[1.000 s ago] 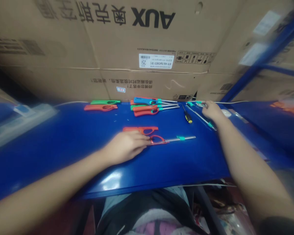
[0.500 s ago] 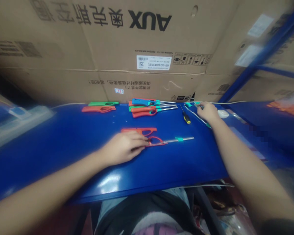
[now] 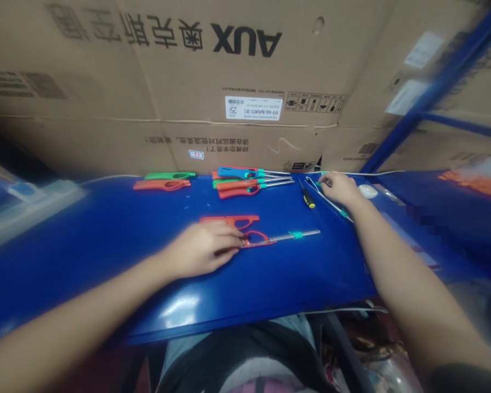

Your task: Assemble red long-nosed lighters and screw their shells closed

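Observation:
My left hand (image 3: 208,245) is closed on the handle of an orange-red utility lighter (image 3: 258,238), which lies flat with its metal tube (image 3: 298,235) and turquoise collar pointing right. Directly behind it rests a separate orange-red handle shell (image 3: 247,219), partly covered by my fingers. My right hand (image 3: 341,188) reaches to the back right, fingers curled together over small turquoise parts; whether something is between the fingertips is hidden. Beside it lies a loose metal tube (image 3: 331,203) with a turquoise piece. A yellow-and-black screwdriver (image 3: 307,197) sits to the left of that tube.
Several lighters (image 3: 239,183) are stacked at the back of the blue table (image 3: 245,289). Left of them lie green (image 3: 167,176) and orange (image 3: 163,185) handles. A large cardboard box (image 3: 167,82) stands behind, and a white oval object (image 3: 368,191) lies past my right hand.
My right hand has drawn slightly leftward and its fingers have shifted over the turquoise parts. My left hand keeps its hold on the lighter. The camera view has shifted a little.

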A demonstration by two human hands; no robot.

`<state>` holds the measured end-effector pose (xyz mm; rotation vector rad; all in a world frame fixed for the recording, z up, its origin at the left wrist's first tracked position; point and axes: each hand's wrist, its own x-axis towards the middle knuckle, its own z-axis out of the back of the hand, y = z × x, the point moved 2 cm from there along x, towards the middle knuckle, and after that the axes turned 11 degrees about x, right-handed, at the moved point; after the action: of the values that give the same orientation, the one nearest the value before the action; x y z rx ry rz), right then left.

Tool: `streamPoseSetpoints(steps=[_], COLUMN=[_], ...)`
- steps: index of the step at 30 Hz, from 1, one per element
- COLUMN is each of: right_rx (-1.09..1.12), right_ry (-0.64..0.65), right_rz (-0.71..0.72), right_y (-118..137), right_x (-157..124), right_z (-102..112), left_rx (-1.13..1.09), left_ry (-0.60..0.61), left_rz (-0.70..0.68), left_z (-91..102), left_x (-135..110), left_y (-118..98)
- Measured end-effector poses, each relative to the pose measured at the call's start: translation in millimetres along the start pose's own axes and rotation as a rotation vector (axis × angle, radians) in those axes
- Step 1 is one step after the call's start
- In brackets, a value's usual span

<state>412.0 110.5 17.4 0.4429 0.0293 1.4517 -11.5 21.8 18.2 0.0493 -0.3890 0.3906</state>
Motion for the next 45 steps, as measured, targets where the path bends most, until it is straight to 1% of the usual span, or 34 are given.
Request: streamPoseSetpoints(steps=[5,8,13,16,20,21,23,25,27,29,31,33,35,39,45], right_rx=[0.021,0.056,0.133,0.214,0.360,0.421,0.783,1.049,1.201,1.298,1.316,1.279,1.222,1.115,1.026], right_ry=[0.019,0.031,-0.017,-0.033,-0.007,0.024,0.162,0.266,0.393,0.472,0.532,0.576,0.597,0.576,0.567], right_rz=[-0.053,-0.105,-0.167,-0.151,-0.054,-0.033,-0.014,0.010,0.019,0.026,0.069,0.107,0.105,0.061,0.083], right_y=[-1,-1,5,19,54,65,88,110,128,140,146,148,147,145,146], right_x=[0,2,-1,-5,-17,-22,-32,-43,-53,-62,-68,-70,-71,-72,-74], right_z=[-3,-6,-4,-1,-2,-4,-13,-21,-30,-34,-35,-34,-33,-33,-33], left_rx=[0.005,0.016,0.056,0.050,0.039,0.035,0.023,0.012,0.002,-0.002,-0.006,-0.009,-0.016,-0.030,-0.017], left_ry=[0.013,0.027,0.044,0.054,0.057,0.061,0.070,0.076,0.083,0.091,0.093,0.090,0.091,0.093,0.077], left_rz=[-0.026,-0.018,0.028,0.033,0.040,0.040,0.040,0.041,0.045,0.051,0.053,0.053,0.055,0.061,0.102], left_z=[5.6,7.2,4.0,0.8,-1.0,-1.1,-1.1,-0.8,-0.4,-0.2,-0.1,-0.2,-0.5,-1.2,-1.5], left_x=[0,1,2,2,2,2,2,2,3,3,3,2,2,2,3], left_y=[0,-1,-2,-2,-1,-2,-2,-3,-3,-3,-3,-3,-2,-3,-5])
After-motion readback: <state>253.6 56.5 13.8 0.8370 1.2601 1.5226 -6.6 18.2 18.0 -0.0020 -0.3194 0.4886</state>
